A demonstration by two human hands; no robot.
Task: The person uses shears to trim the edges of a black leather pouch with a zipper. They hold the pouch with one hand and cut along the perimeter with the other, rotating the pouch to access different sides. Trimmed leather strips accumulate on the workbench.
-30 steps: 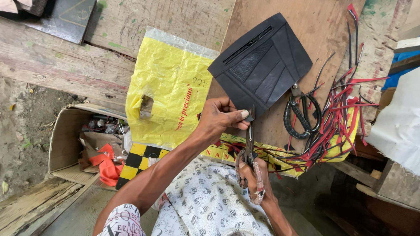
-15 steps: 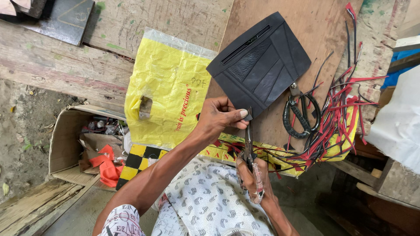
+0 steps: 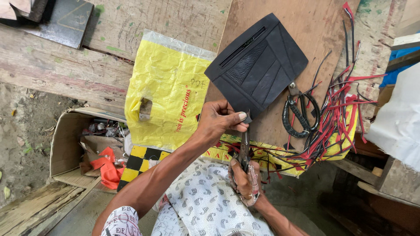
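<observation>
Pinching the near corner of a black stitched leather panel, the left hand is closing thumb and fingers on it over the brown board surface. The right hand is gripping metal scissors, blades at the panel's edge. Red and black strips are crowding the right side; a yellow plastic bag is lying left.

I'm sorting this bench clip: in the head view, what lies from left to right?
Cardboard box → yellow plastic bag → black leather panel → black-handled pliers → red and black strips → white cloth.
</observation>
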